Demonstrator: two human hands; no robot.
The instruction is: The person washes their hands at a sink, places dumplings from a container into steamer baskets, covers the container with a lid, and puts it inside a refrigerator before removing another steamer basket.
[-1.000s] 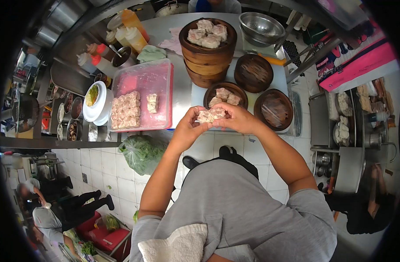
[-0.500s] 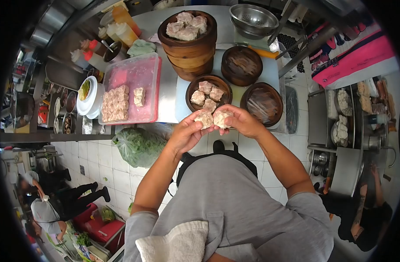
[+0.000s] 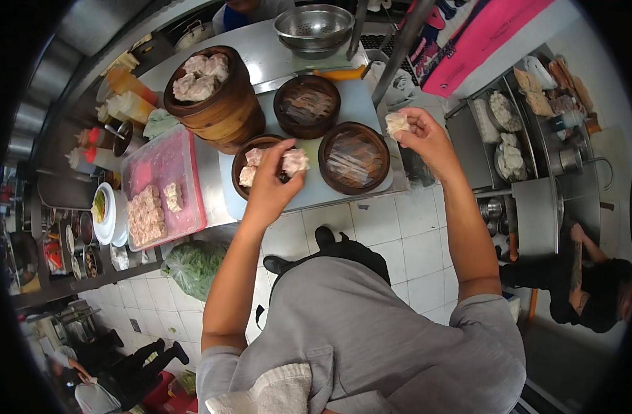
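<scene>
Evidently a steamer-filling step, judged from the layout. Worktop [image 3: 245, 43]: carries a tall steamer stack [image 3: 223, 123], then the near steamer [image 3: 235, 164] with dumplings inside.

Left hand [image 3: 269, 190]: arched over the near steamer, apparently pinching one dumpling [image 3: 295, 161] between thumb and forefinger at its right rim; blurred. Right hand [image 3: 426, 141]: well apart, beyond the worktop's right edge, fingertips closed round a second dumpling [image 3: 397, 124].

Both dumplings squat, no clear long axis; which way the tops face, cannot tell. Next placement would call for a gentle, level release.
</scene>
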